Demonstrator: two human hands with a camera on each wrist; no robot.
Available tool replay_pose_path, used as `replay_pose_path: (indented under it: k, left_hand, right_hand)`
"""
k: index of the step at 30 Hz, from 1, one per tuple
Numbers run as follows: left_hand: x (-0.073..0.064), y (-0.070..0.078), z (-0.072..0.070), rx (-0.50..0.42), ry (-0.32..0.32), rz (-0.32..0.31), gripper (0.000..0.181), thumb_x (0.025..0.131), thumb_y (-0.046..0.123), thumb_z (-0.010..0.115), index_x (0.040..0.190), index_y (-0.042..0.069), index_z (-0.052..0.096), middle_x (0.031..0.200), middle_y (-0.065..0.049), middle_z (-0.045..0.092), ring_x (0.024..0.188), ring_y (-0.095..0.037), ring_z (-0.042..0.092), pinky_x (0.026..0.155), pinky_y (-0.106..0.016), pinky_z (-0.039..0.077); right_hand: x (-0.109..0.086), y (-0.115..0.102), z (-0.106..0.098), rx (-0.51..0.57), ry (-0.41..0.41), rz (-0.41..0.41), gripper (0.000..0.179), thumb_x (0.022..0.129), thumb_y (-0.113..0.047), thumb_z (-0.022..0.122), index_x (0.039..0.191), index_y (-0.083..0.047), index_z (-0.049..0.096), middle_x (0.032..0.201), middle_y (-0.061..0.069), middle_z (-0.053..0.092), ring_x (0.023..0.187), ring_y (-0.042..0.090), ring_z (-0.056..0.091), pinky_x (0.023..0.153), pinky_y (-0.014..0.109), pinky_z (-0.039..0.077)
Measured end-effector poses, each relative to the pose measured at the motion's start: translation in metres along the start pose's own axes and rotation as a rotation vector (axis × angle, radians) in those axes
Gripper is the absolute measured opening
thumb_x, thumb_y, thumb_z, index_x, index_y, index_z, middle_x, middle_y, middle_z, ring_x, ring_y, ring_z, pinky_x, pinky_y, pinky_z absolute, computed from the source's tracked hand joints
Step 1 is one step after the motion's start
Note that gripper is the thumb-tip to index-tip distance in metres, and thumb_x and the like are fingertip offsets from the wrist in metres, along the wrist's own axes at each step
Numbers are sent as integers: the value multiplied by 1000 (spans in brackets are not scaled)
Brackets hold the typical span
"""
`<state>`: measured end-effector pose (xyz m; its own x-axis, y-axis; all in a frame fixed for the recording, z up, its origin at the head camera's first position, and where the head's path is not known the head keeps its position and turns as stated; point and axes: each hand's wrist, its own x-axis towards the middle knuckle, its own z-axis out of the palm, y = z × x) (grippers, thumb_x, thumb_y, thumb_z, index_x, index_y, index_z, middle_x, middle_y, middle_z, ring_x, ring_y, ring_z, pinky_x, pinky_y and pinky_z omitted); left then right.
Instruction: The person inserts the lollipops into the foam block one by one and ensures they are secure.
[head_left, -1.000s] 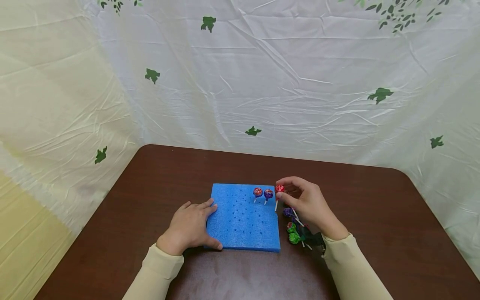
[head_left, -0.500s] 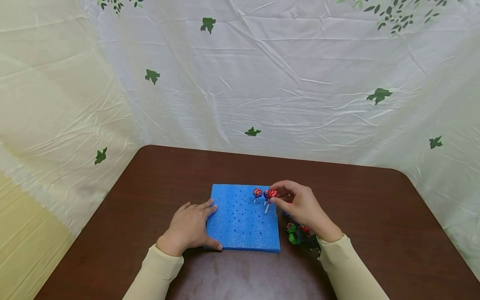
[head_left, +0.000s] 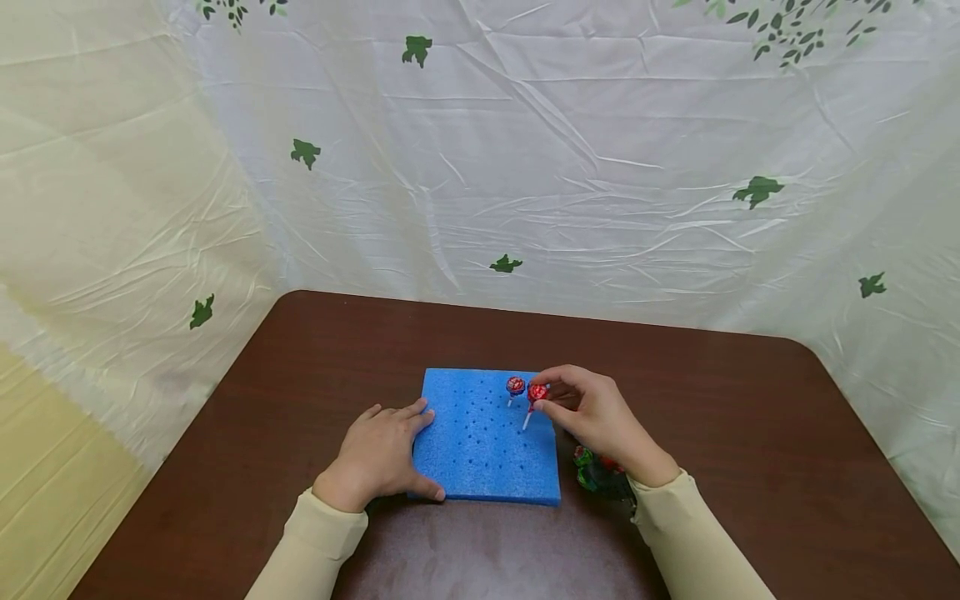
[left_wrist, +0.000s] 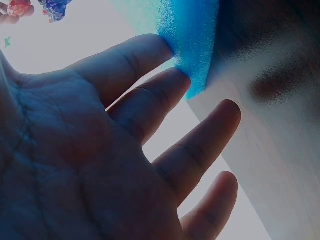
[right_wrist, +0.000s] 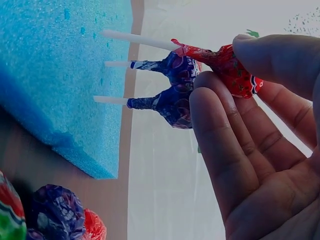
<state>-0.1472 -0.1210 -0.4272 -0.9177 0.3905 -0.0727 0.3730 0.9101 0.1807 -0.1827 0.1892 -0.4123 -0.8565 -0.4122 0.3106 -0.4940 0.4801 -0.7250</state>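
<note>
My right hand (head_left: pixel 596 410) pinches a red-wrapped lollipop (right_wrist: pixel 232 70) by its candy head between thumb and fingers. Its white stick points down toward the blue foam board (head_left: pixel 480 467), the tip right at the holed surface. Two purple-wrapped lollipops (right_wrist: pixel 172 106) stand upright in the foam just beyond; in the head view the held one hides one of them, while the other lollipop (head_left: pixel 515 386) shows. At the board's left edge rests my left hand (head_left: pixel 382 454), fingers spread and fairly straight. Its fingertips touch the foam's side (left_wrist: pixel 192 45).
Right of the board, partly under my right forearm, lies a pile of lollipops with green (head_left: pixel 583 471), purple (right_wrist: pixel 57 212) and red (right_wrist: pixel 95 225) wrappers. The brown table (head_left: pixel 360 333) ends at a pale cloth backdrop (head_left: pixel 600 208) with leaf prints.
My right hand has carried the red lollipop leftward from the board's right edge to over the foam, its stick lowering and tilting. The left hand has stayed put.
</note>
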Motion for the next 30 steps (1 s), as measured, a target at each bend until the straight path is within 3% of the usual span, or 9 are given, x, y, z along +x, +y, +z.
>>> replay_pose_path:
  k: [30]
  left_hand:
    - [-1, 1, -2, 13, -8, -3, 108, 56, 72, 84, 144, 14, 56, 152, -5, 45, 131, -30, 50, 111, -55, 30]
  right_hand:
    - [1, 5, 14, -26, -31, -59, 35, 82, -1, 81, 115, -9, 72, 108, -4, 67, 89, 14, 69, 76, 31, 58]
